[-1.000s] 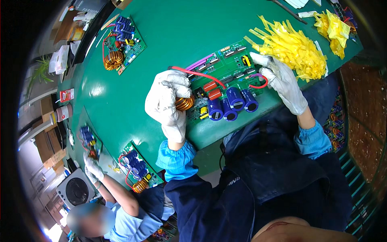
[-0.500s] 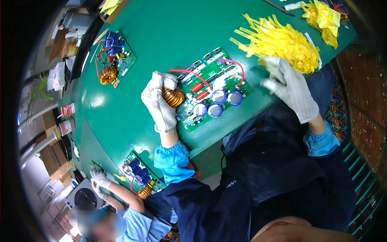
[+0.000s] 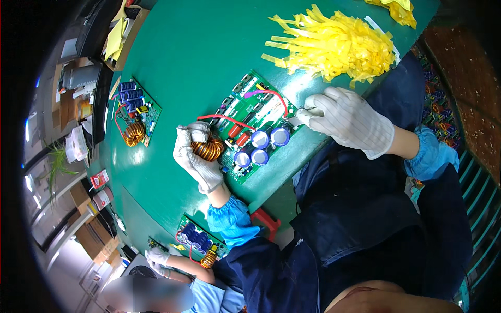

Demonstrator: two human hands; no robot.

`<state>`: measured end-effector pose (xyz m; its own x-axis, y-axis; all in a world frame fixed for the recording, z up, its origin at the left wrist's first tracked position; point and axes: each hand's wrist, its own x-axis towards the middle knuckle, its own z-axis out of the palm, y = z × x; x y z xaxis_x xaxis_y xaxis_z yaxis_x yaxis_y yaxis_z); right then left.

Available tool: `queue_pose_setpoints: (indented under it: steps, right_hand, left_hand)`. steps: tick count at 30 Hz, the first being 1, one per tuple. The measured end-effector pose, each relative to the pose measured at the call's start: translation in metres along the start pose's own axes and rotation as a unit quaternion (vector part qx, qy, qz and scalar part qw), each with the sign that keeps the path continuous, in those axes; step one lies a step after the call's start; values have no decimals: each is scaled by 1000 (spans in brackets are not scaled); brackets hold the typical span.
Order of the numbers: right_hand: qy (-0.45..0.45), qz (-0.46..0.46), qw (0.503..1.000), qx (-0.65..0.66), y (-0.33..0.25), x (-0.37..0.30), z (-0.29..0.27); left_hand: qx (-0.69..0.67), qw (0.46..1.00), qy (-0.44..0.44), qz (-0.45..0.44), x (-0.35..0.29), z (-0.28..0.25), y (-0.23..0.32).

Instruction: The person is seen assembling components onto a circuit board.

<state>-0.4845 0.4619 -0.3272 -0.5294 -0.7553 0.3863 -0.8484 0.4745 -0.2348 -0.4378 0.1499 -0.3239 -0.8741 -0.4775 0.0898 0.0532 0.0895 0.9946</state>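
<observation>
Your circuit board [image 3: 258, 117] sits on the green table [image 3: 177, 62] between your hands, left hand [image 3: 195, 161] gripping its copper coil [image 3: 210, 150]. Right hand [image 3: 347, 122] is curled by the board's right end, can't tell if it's pinching anything. Yellow strips [image 3: 339, 44] are heaped just past it, another board [image 3: 151, 122] off left. Coil hides some left fingers, and that second yellow bundle [image 3: 402, 10] gets cut off up top.

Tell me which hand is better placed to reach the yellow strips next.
Probably the right hand: it is nearer the yellow strips; the left hand is farther, at the copper coil.
</observation>
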Motion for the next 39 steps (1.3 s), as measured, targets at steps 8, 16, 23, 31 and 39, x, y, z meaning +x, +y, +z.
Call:
queue_pose_setpoints:
  steps: [8, 16, 23, 31, 39]
  right_hand:
    - [-100, -21, 993, 55, 12, 7, -8]
    - [-74, -19, 997, 24, 9, 1, 3]
    - [-4, -21, 1000, -1, 4, -3, 9]
    - [-84, -18, 996, 33, 12, 11, -9]
    - [-88, -99, 989, 71, 40, 19, 5]
  left_hand:
    - [27, 999, -11, 28, -5, 2, 0]
    - [-13, 1000, -2, -5, -4, 1, -3]
    - [-9, 1000, -10, -11, -2, -1, 2]
    - [18, 1000, -13, -13, -2, 1, 1]
    - [1, 1000, -10, -8, -3, 6, 4]
